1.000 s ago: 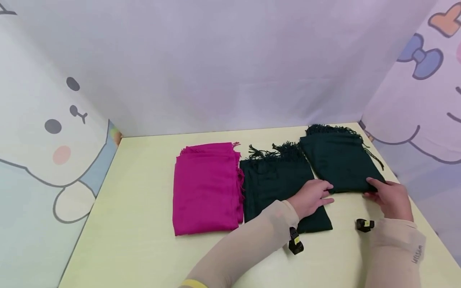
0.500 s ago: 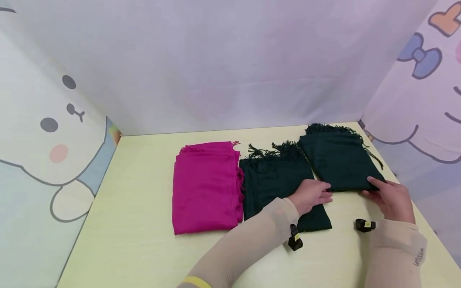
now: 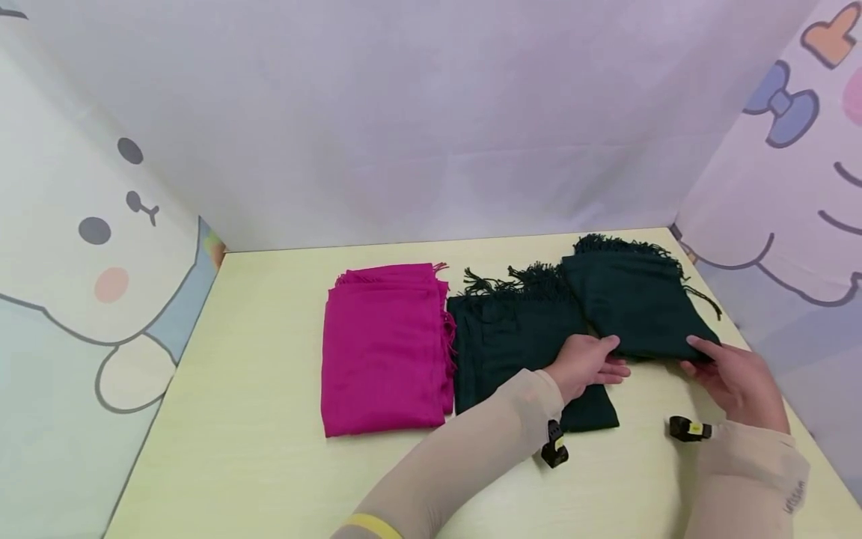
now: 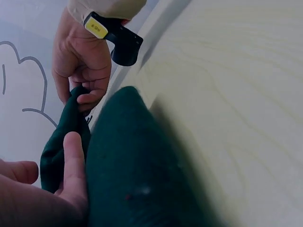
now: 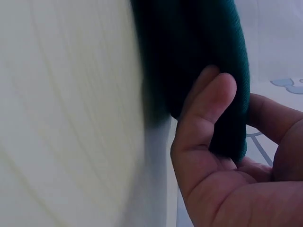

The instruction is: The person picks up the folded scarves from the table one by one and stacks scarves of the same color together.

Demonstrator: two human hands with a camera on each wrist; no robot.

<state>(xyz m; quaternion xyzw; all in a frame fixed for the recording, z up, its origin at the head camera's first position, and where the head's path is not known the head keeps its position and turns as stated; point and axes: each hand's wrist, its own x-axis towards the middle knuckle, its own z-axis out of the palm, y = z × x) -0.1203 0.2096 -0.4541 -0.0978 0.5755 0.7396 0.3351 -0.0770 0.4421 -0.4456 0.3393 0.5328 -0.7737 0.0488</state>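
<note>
A folded dark green fringed scarf (image 3: 636, 303) lies at the table's far right, its near edge slightly raised. My left hand (image 3: 584, 364) pinches its near left corner between thumb and fingers. At the near right corner, my right hand (image 3: 741, 378) grips the edge, thumb on top and fingers underneath; the right wrist view shows these fingers (image 5: 199, 127) curled under the cloth. Below my left hand lies a second folded dark green scarf (image 3: 518, 337), partly covered by my left hand and forearm. Left of it is a folded magenta scarf (image 3: 387, 352).
The pale wooden table (image 3: 249, 389) ends at a light fabric backdrop (image 3: 431, 135) behind. Cartoon-printed side panels stand left and right. A small black camera (image 3: 688, 429) sits on my right wrist, another (image 3: 554, 445) on my left.
My left thumb has come onto the right green scarf's corner. The right hand has shifted slightly right and nearer, and the scarf's near edge has lifted a little. The other scarves stay put.
</note>
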